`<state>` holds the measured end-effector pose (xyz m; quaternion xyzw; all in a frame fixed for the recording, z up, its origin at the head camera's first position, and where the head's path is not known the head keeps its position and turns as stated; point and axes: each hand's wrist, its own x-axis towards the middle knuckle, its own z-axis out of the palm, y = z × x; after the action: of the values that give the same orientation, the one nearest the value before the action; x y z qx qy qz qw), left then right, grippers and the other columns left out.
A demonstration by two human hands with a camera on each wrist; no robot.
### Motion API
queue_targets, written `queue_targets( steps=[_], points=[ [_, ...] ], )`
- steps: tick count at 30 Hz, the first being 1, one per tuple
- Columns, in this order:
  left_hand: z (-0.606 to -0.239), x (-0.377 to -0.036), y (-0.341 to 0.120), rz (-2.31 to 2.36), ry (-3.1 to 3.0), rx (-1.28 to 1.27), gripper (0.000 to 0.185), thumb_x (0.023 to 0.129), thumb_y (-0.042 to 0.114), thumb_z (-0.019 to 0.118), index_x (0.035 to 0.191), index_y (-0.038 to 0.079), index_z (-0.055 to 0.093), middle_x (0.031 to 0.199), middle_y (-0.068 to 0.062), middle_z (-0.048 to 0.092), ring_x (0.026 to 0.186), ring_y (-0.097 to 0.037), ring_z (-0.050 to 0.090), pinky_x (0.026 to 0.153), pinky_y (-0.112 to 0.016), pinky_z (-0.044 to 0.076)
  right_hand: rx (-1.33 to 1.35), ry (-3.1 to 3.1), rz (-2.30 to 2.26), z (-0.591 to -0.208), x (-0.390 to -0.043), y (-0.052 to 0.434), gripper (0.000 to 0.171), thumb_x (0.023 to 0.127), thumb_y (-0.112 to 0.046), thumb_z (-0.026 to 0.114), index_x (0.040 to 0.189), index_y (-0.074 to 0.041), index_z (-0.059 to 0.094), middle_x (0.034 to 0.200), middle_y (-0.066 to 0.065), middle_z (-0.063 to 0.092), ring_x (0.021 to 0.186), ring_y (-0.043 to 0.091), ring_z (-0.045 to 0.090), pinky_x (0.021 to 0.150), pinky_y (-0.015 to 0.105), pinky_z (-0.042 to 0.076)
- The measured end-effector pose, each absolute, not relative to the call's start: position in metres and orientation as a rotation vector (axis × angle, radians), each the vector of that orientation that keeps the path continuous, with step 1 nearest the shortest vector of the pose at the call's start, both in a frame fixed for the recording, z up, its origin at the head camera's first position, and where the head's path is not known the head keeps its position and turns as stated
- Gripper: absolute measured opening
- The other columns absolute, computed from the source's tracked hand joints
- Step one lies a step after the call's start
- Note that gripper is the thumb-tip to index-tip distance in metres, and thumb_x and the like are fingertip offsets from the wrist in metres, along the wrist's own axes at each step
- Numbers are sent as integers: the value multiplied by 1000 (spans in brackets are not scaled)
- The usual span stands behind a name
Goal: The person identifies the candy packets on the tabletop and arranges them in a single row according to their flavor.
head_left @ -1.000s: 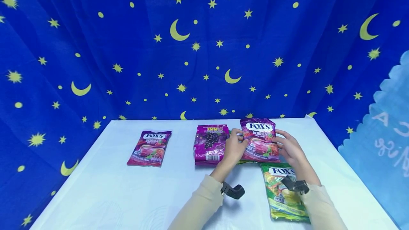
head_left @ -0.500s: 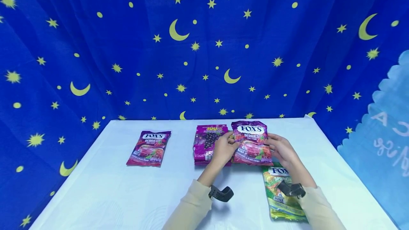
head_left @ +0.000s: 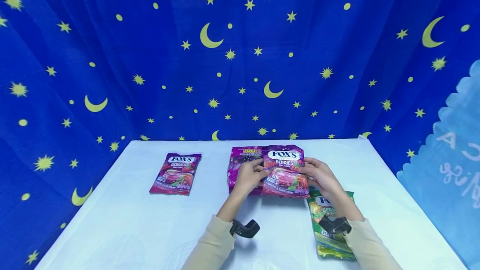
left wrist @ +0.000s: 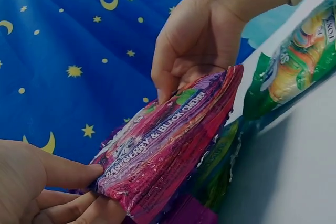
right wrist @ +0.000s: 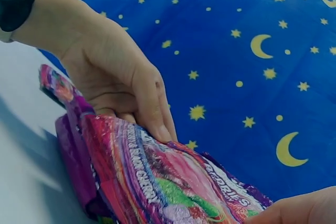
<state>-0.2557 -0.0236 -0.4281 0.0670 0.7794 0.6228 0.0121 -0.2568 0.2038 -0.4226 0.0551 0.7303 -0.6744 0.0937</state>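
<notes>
White table (head_left: pixel 123 220): four candy bags, two hands.

two fox's berries bags (head_left: pixel 284 173) (head_left: pixel 176 173), one purple bag (head_left: pixel 241 162), one green bag (head_left: pixel 330 228)

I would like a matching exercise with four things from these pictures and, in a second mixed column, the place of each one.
Things:
1. held berries bag
2. lone berries bag
3. green bag
4. purple bag

Places:
A. under the right forearm
B. alone on the table's left part
C. between the left hand and right hand
D. behind the left hand

Pairs: 1-C, 2-B, 3-A, 4-D
</notes>
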Motion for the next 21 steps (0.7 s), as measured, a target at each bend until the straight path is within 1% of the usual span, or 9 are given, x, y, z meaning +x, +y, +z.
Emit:
queue_targets(
  steps=[4,8,13,17,21],
  points=[
    [-426,-253,-33,1962,2374,188,47,88,6,69,131,-6,55,89,-9,70,59,-13,61,54,-29,57,122,2153,-2014,-423,-255,199,66,92,-10,60,147,5,26,142,27,42,100,17,59,77,29,55],
    [-423,-250,-41,1969,2368,219,43,90,8,67,129,-7,56,88,-10,70,62,-14,63,54,-30,57,72,2136,-2034,-422,-251,195,67,92,-9,60,147,6,25,141,27,44,94,13,62,74,28,55],
    [-420,-248,-49,1962,2382,212,40,90,6,67,126,-7,57,87,-9,70,64,-15,63,55,-31,57,54,2101,-2062,-421,-248,189,67,91,-8,61,147,4,27,140,26,45,96,14,62,75,29,55],
    [-421,-248,-54,1963,2401,215,38,89,3,67,124,-7,58,86,-10,70,63,-16,63,54,-32,57,54,2079,-2068,-422,-247,184,67,91,-6,61,147,4,26,142,27,41,101,16,60,79,30,55],
    [-423,-247,-57,1957,2402,212,38,89,2,67,125,-6,57,86,-9,70,63,-17,64,54,-31,57,49,2070,-2076,-423,-248,182,63,90,-2,60,145,5,29,133,24,48,96,16,60,78,31,55]
  ],
)
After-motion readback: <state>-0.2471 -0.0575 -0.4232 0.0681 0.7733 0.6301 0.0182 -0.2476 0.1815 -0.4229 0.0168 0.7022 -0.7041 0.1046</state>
